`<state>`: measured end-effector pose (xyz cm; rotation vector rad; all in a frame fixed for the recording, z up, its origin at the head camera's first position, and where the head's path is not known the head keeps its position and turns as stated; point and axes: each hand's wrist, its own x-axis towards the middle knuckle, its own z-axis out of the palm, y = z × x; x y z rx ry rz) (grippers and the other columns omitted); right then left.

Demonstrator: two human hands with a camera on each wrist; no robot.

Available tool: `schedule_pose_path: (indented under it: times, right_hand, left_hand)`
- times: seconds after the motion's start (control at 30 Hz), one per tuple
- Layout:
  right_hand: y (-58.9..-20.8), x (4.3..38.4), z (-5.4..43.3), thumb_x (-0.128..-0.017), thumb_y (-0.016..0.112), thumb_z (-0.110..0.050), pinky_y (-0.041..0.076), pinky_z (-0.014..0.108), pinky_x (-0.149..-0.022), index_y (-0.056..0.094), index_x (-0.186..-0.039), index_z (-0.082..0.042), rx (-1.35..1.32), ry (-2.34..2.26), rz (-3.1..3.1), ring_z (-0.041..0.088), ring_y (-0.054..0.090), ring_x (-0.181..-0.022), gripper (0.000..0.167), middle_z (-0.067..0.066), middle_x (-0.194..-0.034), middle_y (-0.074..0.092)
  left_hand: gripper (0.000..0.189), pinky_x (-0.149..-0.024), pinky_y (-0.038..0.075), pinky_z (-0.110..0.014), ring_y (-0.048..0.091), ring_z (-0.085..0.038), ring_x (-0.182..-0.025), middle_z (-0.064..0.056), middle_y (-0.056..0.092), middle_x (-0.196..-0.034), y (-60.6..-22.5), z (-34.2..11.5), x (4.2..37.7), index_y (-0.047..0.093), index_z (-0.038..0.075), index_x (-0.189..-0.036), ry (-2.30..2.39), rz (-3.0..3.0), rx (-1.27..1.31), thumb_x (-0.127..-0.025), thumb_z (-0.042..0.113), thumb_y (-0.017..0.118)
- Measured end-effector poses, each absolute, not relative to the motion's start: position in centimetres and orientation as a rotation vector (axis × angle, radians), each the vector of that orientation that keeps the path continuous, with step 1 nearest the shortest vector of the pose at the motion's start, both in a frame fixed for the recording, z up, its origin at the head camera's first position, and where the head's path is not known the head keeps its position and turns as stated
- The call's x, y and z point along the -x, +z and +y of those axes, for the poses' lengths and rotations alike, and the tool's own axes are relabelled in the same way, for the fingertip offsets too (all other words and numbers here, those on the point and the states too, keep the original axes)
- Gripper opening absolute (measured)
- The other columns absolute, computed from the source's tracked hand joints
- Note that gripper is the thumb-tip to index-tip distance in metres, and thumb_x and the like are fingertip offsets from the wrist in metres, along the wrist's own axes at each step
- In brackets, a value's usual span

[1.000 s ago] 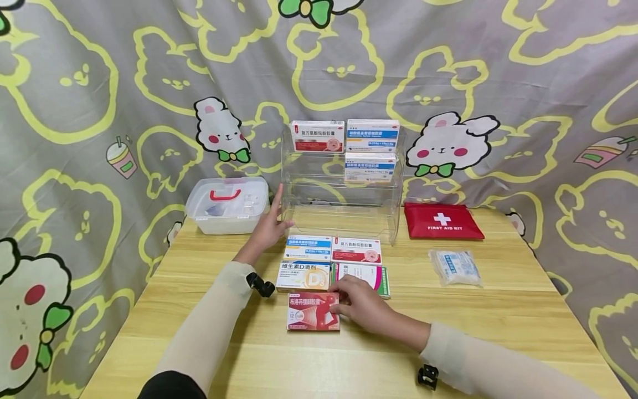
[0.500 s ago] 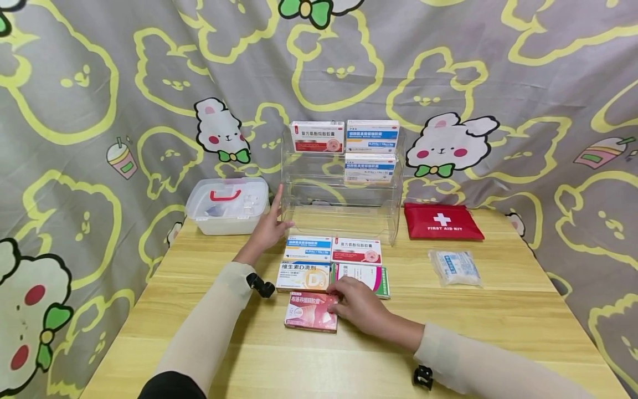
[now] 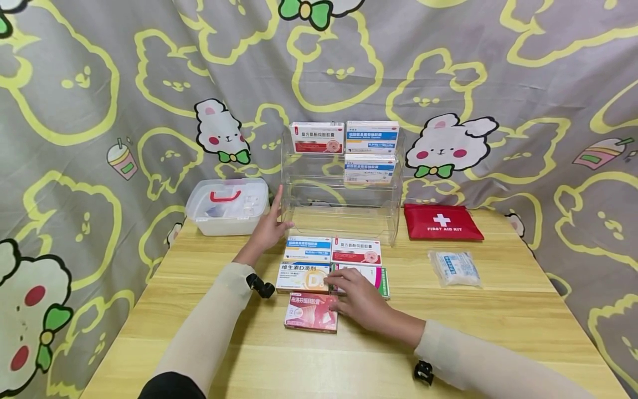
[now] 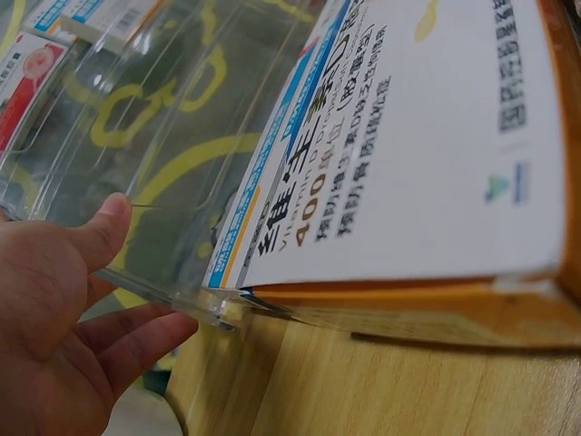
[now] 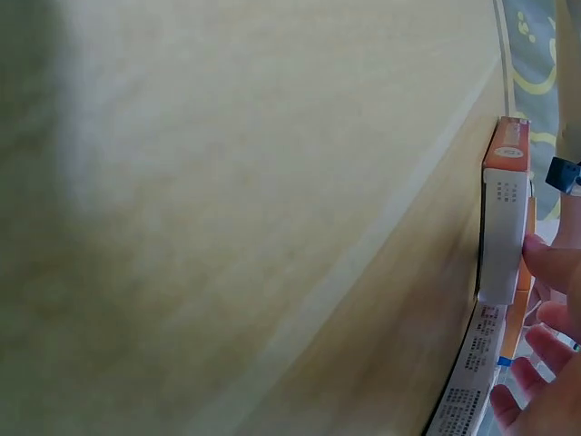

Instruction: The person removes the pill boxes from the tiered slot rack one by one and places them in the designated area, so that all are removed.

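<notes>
a red medicine box [image 3: 309, 313] lies flat on the counter [image 3: 399, 354], the farthest box in front of the clear rack [image 3: 344, 229]. the right hand [image 3: 363, 299], fingers loosely spread, grips nothing; its thumb appears to touch the red box's edge. the left hand [image 3: 269, 228] rests, relaxed, against the rack's left side. the red box is probably light, stiff card, slick and easily dented; its short edges suit a pinch. a green-edged box [image 3: 385, 284] before the rack is partly hidden by the right hand.
</notes>
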<state>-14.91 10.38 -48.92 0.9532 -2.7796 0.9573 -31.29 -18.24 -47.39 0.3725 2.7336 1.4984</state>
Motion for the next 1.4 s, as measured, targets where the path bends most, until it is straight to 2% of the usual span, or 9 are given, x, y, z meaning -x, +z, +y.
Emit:
schedule_pose_path:
  times: [0.3, 0.83, 1.13, 1.4]
  right_hand:
    - [-49.3, 15.4, 10.1, -0.090, 0.081, -0.040, 0.046, 0.045, -0.110, 0.069, -0.135, -0.018, -0.964, 0.833, -2.853, 0.021, 0.054, -0.131, 0.052, 0.000, -0.140, 0.062]
    - [-49.4, 15.4, 9.2, -0.091, 0.080, -0.040, 0.050, 0.044, -0.103, 0.070, -0.126, -0.019, -0.910, 0.743, -2.854, 0.018, 0.058, -0.121, 0.042, -0.003, -0.133, 0.062]
    - [-49.3, 15.3, 9.1, -0.092, 0.078, -0.045, 0.049, 0.043, -0.104, 0.069, -0.127, -0.022, -0.889, 0.762, -2.882, 0.016, 0.057, -0.121, 0.043, -0.005, -0.134, 0.061]
    - [-48.3, 15.6, 9.5, -0.091, 0.080, -0.042, 0.049, 0.046, -0.106, 0.069, -0.128, -0.019, -0.842, 0.870, -2.877, 0.024, 0.058, -0.126, 0.046, 0.000, -0.133, 0.062]
  left_hand:
    - [0.111, -0.055, 0.048, -0.030, 0.041, -0.040, -0.147, -0.022, 0.030, -0.165, -47.5, -18.2, 31.4, -0.013, 0.066, -0.153, 1.487, 2.734, -0.374, -0.101, 0.009, 0.067]
    - [0.111, -0.054, 0.046, -0.029, 0.048, -0.041, -0.141, -0.023, 0.032, -0.164, -47.5, -18.3, 31.4, -0.013, 0.065, -0.154, 1.491, 2.732, -0.364, -0.101, 0.010, 0.067]
    - [0.111, -0.057, 0.050, -0.032, 0.042, -0.040, -0.146, -0.023, 0.031, -0.164, -47.4, -18.3, 31.3, -0.014, 0.063, -0.155, 1.463, 2.752, -0.377, -0.101, 0.010, 0.067]
    - [0.111, -0.059, 0.051, -0.033, 0.042, -0.042, -0.145, -0.026, 0.029, -0.165, -47.4, -18.3, 31.3, -0.013, 0.063, -0.155, 1.455, 2.766, -0.370, -0.101, 0.010, 0.068]
